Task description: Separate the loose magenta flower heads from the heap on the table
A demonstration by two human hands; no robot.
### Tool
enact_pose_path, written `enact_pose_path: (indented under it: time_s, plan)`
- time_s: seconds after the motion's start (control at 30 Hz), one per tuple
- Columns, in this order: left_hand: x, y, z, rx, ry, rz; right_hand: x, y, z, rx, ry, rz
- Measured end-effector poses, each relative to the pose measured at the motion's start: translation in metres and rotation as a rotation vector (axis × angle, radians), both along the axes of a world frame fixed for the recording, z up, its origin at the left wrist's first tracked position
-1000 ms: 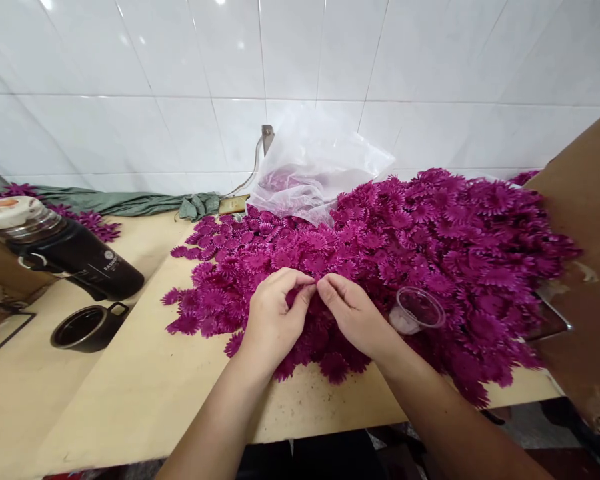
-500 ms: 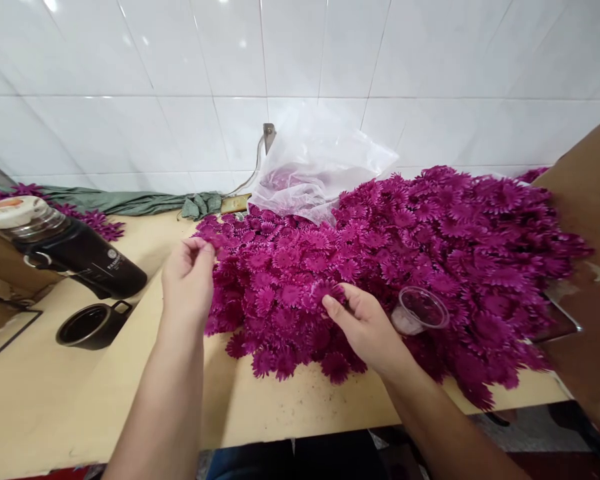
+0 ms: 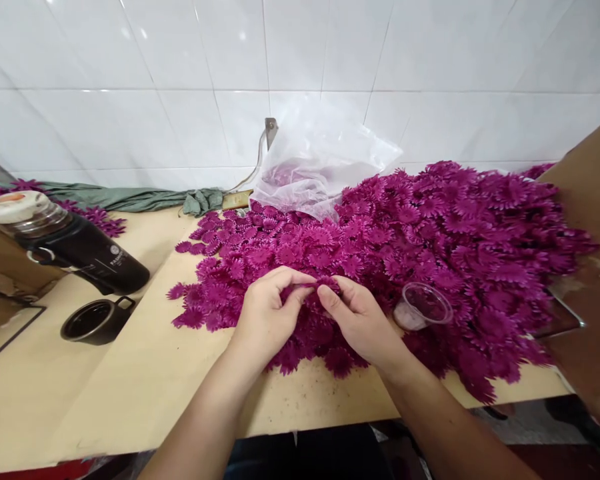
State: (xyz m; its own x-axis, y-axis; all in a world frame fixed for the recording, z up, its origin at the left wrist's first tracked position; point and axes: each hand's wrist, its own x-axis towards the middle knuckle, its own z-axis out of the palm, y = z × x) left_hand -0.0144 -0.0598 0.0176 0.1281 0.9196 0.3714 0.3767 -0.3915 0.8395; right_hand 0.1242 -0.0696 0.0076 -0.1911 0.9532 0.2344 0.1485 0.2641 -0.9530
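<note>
Your left hand (image 3: 267, 313) and right hand (image 3: 363, 320) meet at the near edge of the big heap of magenta flower heads (image 3: 410, 247), thumbs and forefingers pinched together on one flower piece (image 3: 314, 288) held between them, just above the pile. The fingers of both hands are clamped on that piece, the left gripping its left side and the right its right side; most of it is hidden behind your fingertips, so you cannot tell its exact shape. The heap covers the right and middle of the pale worktop (image 3: 145, 380) and climbs toward the white tiled wall (image 3: 180, 80). Just beside your right hand, a small clear plastic cup (image 3: 423, 307) lies tilted on the flowers. Behind the heap a clear plastic bag (image 3: 320, 160) leans against the wall with more magenta pieces inside. On the left of the worktop a black flask (image 3: 75, 243) lies on its side, and its black cup-shaped lid (image 3: 97, 320) stands near it, well apart from your hands. A brown cardboard panel (image 3: 593, 267) rises at the right edge.
</note>
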Motion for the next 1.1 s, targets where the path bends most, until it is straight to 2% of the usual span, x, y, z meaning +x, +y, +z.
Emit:
enact_pose_path:
  time_s: [0.1,0.2,0.33,0.5,0.57,0.67,0.7,0.77,0.87,1.1]
  plan:
    - [-0.003,0.005,-0.002,-0.096,-0.137,0.054,-0.001,-0.002,0.000,-0.057,0.075,0.066]
    - [-0.003,0.006,-0.003,-0.151,-0.204,0.073,-0.001,-0.002,0.000,-0.130,0.108,0.022]
    - [0.000,0.005,-0.004,-0.160,-0.275,0.128,-0.002,-0.001,-0.001,-0.074,0.059,-0.035]
    - [-0.004,0.013,-0.007,-0.163,-0.426,0.158,-0.007,-0.009,0.004,-0.046,0.045,0.005]
    - [-0.016,0.023,-0.005,-0.163,-0.528,0.250,-0.005,-0.016,0.006,-0.064,0.050,0.053]
    - [-0.040,0.037,0.000,-0.098,-0.775,0.524,0.003,-0.024,0.006,-0.077,0.010,0.092]
    - [-0.046,0.038,0.002,-0.070,-0.791,0.541,0.006,-0.024,0.005,-0.083,-0.003,0.088]
    - [-0.050,0.036,0.003,-0.123,-0.756,0.446,0.010,-0.022,0.003,-0.103,0.006,0.067]
    - [-0.039,0.023,-0.002,-0.263,-0.709,0.233,0.009,-0.014,0.002,-0.132,0.070,0.049]
    - [-0.007,0.000,-0.010,-0.560,-0.909,0.041,0.002,-0.009,0.000,-0.211,0.241,0.038]
